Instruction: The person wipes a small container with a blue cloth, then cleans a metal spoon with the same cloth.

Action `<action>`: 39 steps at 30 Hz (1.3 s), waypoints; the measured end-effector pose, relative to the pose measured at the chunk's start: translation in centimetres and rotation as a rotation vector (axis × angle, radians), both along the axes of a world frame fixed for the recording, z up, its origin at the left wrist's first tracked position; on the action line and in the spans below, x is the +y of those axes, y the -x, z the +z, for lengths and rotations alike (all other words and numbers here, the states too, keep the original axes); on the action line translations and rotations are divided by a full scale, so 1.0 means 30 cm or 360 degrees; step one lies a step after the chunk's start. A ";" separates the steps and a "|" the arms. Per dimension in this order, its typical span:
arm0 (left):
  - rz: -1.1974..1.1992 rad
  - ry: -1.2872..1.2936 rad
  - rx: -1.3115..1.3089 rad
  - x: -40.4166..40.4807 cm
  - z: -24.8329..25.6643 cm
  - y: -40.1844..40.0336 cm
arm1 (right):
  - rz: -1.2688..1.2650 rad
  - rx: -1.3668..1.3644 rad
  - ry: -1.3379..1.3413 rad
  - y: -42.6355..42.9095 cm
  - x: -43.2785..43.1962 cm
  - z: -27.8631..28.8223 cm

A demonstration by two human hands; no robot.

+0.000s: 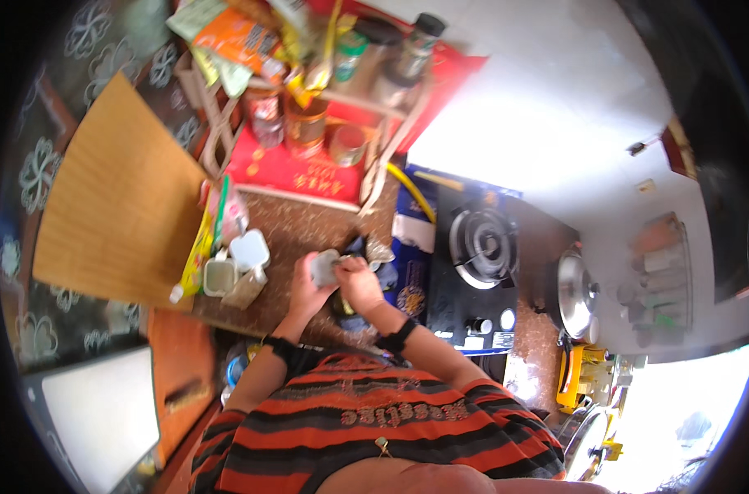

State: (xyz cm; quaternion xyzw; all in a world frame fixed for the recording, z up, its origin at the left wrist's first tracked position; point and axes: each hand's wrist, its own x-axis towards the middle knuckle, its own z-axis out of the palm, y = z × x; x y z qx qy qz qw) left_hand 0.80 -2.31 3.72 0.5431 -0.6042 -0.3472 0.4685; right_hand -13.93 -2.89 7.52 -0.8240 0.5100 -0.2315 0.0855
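Note:
My left hand (308,294) is wrapped around a small whitish container (323,268) above the brown speckled countertop (281,225). At the container's right rim my right hand (361,285) has its fingers bunched together. Whether they pinch the rim or some small item is blurred. Beneath and beside the right hand lies a dark crumpled bag (349,318), with a small clear plastic bag (380,250) just beyond it. To the left of my hands sit an open square container (220,276), a white square lid (249,250) and a small bag with brownish contents (246,290).
A wooden rack (374,179) with jars and seasoning packets stands at the back. A black gas stove (473,272) is on the right, a lidded pan (575,293) beyond it. On the left are a yellow packet (196,262) and a wood-grain board (121,210).

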 end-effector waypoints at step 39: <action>-0.0116 -0.0005 0.0180 -0.014 -0.038 -0.024 | 0.0131 0.0130 -0.0048 -0.043 -0.043 -0.028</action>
